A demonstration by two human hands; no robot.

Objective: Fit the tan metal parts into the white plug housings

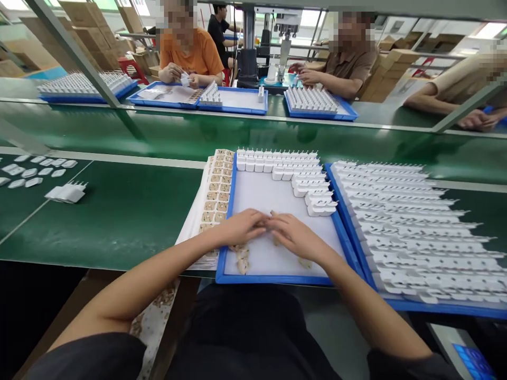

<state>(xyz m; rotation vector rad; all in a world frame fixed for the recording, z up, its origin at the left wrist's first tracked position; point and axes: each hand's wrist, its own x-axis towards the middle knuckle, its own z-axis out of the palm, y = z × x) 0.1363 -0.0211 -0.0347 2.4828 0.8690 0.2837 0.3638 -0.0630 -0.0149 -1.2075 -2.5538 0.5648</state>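
My left hand (249,224) and my right hand (295,235) meet fingertip to fingertip above a blue-rimmed tray (233,184) with a white lining. The fingers of both are bent and drawn together; whatever lies between them is too small and hidden to name. Below and beside the hands, loose tan pieces (242,261) lie on the lining. Along the tray's far and right sides stand rows of white plug housings (277,161) with pins pointing up. Left of the tray, a stack of sheets carries tan square boards (216,187) in rows.
A second blue tray (358,264), full of white plug housings, adjoins on the right. On the green bench at left lie white flat covers (29,172) and a few plugs (69,192). Across the green channel (178,132), co-workers sit behind more trays (233,108).
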